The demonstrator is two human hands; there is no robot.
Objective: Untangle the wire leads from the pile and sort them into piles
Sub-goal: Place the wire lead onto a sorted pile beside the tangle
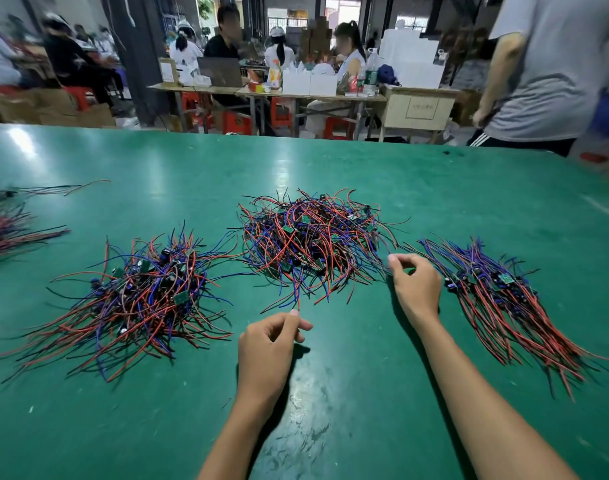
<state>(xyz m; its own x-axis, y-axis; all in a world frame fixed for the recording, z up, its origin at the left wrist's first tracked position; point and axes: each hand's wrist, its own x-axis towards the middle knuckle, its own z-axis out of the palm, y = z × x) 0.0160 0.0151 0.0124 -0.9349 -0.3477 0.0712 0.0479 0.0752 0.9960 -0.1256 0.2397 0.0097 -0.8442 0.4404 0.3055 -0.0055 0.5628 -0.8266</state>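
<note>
Thin glossy wire leads [310, 244]; smooth green table [365, 393]

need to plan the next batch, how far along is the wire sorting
Partly done. Sorted so far: a combed-out pile on the right with leads lying parallel, and a looser pile on the left. In hand: the left hand pinches a red lead's end, and the right hand pinches wires at the edge of the middle tangle. Left: that tangle, still a thick heap, so much remains.
</note>
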